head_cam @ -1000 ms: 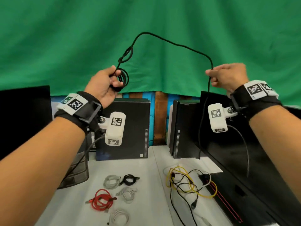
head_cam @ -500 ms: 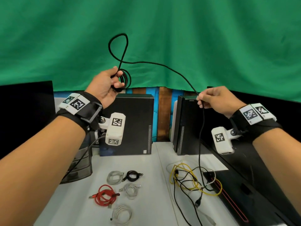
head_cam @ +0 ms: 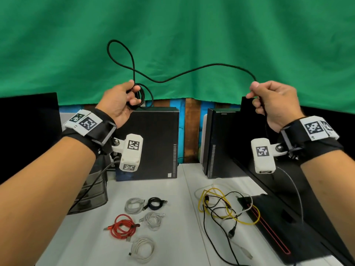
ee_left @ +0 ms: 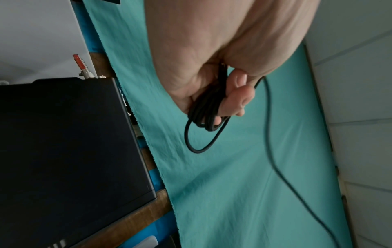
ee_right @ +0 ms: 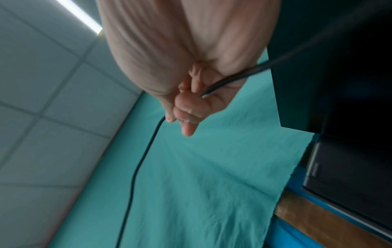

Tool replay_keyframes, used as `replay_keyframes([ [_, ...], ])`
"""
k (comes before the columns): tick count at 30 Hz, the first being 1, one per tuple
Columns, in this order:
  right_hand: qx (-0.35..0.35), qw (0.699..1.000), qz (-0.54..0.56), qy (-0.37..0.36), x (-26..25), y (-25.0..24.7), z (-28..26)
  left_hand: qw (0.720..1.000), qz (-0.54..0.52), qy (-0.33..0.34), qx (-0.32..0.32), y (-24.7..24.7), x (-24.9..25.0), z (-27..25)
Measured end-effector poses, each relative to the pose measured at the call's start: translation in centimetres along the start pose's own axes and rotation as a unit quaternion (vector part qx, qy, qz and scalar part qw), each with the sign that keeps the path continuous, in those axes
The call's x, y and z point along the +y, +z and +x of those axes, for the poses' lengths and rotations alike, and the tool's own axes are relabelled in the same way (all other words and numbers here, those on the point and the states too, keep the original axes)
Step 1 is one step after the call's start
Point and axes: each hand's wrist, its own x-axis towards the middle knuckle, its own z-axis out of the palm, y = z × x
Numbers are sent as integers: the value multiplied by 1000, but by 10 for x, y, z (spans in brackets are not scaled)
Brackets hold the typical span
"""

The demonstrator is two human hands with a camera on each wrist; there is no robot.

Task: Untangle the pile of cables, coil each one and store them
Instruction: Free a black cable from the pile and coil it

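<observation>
Head view: two bare forearms are raised in front of a green backdrop [head_cam: 192,35], each wrist strapped with a black band and a white camera block. A black cable [head_cam: 192,71] is stretched between the hands, above the tabletop [head_cam: 184,189]. The left hand [head_cam: 119,104] is seen with its fingers [ee_left: 239,99] curled round a small bundle of already wound turns of this cable; one wider turn hangs below the bundle, and a large open loop rises above the hand before the cable crosses over toward the right. The right hand [head_cam: 274,100] is held level with the left and well apart from it, its thumb and fingers [ee_right: 188,109] pinched on the cable; from this hand the rest of the cable drops down past the wrist.

On the tabletop below, five coiled cables are laid near one another: a grey coil [head_cam: 134,205], a black coil [head_cam: 155,203], a red coil [head_cam: 123,226], a white coil [head_cam: 153,220] and another white coil [head_cam: 143,250]. To their right a tangled pile [head_cam: 224,210] of yellow, black and white cables is left, partly lying on a black case [head_cam: 278,227]. Two black computer towers [head_cam: 153,143] are stood at the back of the tabletop, and a dark mesh tray [head_cam: 92,192] is placed at the left.
</observation>
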Motion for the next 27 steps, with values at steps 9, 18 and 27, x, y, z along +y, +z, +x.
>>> replay_keyframes([
  [9, -104, 986, -108, 72, 14, -14, -11, 996, 74, -46, -25, -23, -8, -8],
  [18, -86, 993, -76, -9, 9, -21, -31, 966, 209, -102, -117, -59, -3, -16],
  [27, -267, 938, -43, 219, 48, -39, -42, 976, 91, -105, -169, -90, 14, -25],
])
